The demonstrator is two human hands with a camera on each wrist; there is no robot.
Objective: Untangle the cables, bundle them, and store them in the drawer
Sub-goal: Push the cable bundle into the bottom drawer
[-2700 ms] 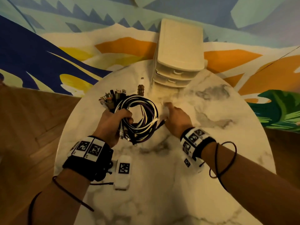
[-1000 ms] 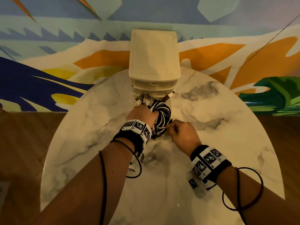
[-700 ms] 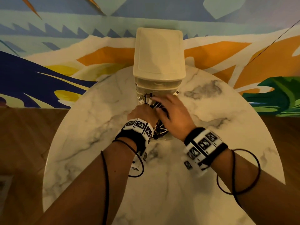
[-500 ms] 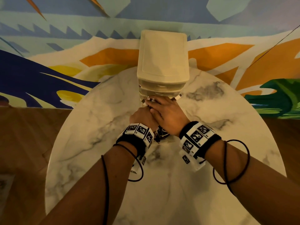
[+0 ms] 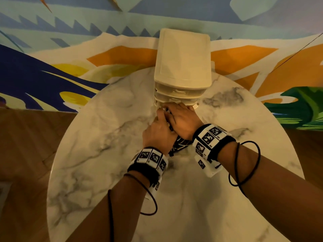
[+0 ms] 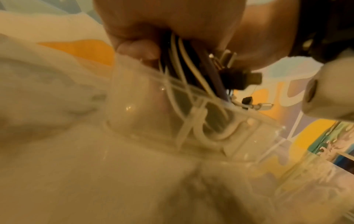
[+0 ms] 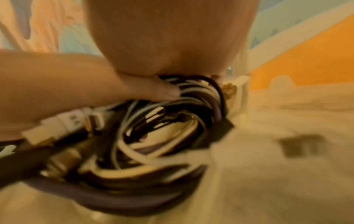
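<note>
The coiled bundle of black, white and purple cables [image 7: 153,136] sits at the pulled-out bottom drawer [image 6: 210,121] of the cream drawer unit [image 5: 182,67]. Part of the coil hangs inside the clear drawer front in the left wrist view. My left hand [image 5: 160,117] grips the bundle [image 5: 180,145] from the left, its thumb [image 7: 153,89] curled over the strands. My right hand [image 5: 172,110] lies on top of the coil with its fingers stretched across the plugs. One plug [image 5: 196,106] sticks out to the right beside the drawer. Most of the bundle is hidden under both hands in the head view.
The drawer unit stands at the far edge of a round marble table [image 5: 104,154], against a painted wall [image 5: 52,75]. Thin black cords [image 5: 244,163] loop round both forearms. Wooden floor [image 5: 22,145] shows on both sides of the table.
My right hand, a fist beside the bundle a second ago, has come over and now lies on top of it. Both hands and the bundle have moved forward to the bottom drawer.
</note>
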